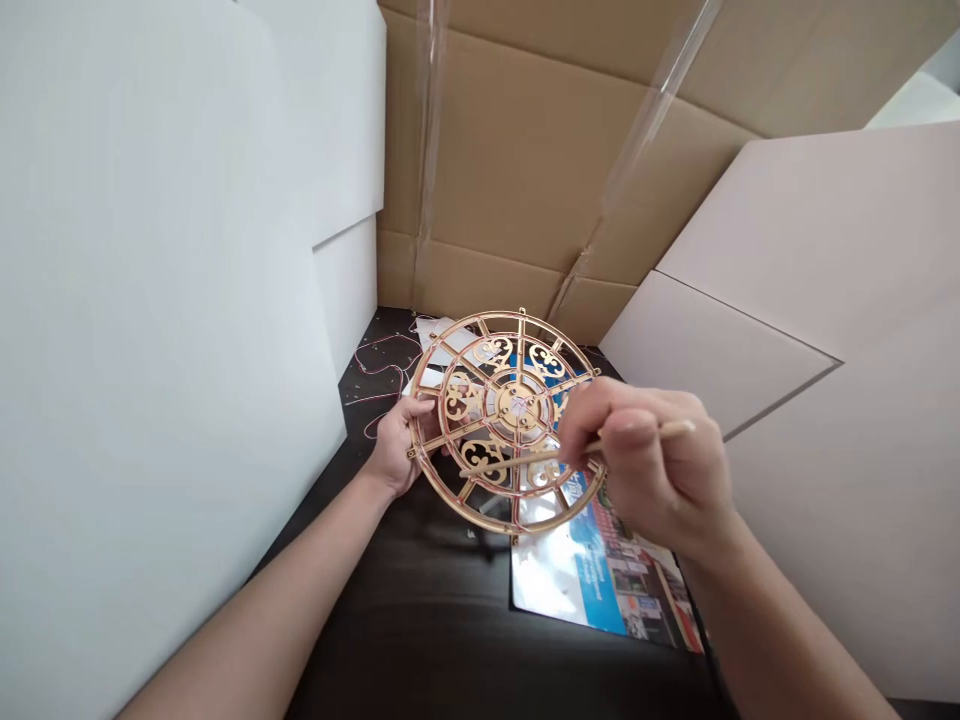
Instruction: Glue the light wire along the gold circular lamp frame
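A round wooden wheel (pixel 501 505) with spokes, scrollwork ornaments and thin reddish wire along its rings is held up, tilted, above the table. My left hand (pixel 400 440) grips its left rim, thumb in front and fingers partly hidden behind. In my right hand (pixel 651 455), closed at the wheel's lower right, is a thin wooden stick (pixel 517 461). The stick's far tip lies over the lower left part of the wheel, near an inner ring; I cannot tell whether it touches. Its blunt end sticks out past my right fingers.
A glossy printed booklet (pixel 600 580) lies on the dark table (pixel 420 620) under the wheel. Loose red and white wire (pixel 394 368) and small scraps lie at the back left, beside white paper (pixel 435 330). White panels (pixel 187 250) (pixel 810 250) flank a cardboard wall (pixel 525 150).
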{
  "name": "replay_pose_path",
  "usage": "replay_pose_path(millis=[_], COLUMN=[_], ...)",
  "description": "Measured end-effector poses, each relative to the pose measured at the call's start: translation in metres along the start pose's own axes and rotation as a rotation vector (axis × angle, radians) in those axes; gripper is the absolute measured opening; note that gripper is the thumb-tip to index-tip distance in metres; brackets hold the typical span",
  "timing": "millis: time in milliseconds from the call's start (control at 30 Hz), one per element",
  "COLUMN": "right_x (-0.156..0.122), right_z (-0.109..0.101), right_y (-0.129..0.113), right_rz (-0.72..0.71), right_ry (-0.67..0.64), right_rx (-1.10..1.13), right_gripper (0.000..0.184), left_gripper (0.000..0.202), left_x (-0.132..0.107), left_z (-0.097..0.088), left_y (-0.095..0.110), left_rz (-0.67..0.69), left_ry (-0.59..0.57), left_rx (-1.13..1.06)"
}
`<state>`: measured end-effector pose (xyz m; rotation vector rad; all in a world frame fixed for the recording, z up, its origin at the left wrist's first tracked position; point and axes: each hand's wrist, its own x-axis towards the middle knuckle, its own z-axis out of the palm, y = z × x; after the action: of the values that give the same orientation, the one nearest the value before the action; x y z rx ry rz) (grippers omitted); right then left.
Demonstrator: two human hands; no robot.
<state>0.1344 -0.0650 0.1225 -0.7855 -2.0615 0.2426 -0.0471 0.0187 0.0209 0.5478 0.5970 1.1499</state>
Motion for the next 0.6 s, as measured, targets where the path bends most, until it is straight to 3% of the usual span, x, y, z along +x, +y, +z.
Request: replay_pose_path(millis=[200, 300, 467, 600], right_x=[0.012, 0.014, 0.011, 0.009], right_z=[0.017, 0.024, 0.030, 0.029], right_y=[-0.006, 0.005, 0.040, 0.058], right_rz=[-0.122, 0.022, 0.557, 0.672], right_ry=[-0.210, -0.228, -0.009, 0.223], right_rx=[-0.147, -0.103, 0.225, 0.499], right_gripper=[0.049, 0.054, 0.069, 0.063], left_gripper=[0.022, 0.021, 0.013, 0.009], left_x=[0.002, 0.002, 0.003, 0.003], left_z=[-0.008, -0.010, -0.012, -0.014], left_y=[-0.004, -0.006, -0.008, -0.007], left_rz=[0.013, 0.018, 0.047, 0.060], left_ry=[-0.020, -0.036, -0.057, -0.067], left_rx=[0.015, 0.022, 0.028, 0.014])
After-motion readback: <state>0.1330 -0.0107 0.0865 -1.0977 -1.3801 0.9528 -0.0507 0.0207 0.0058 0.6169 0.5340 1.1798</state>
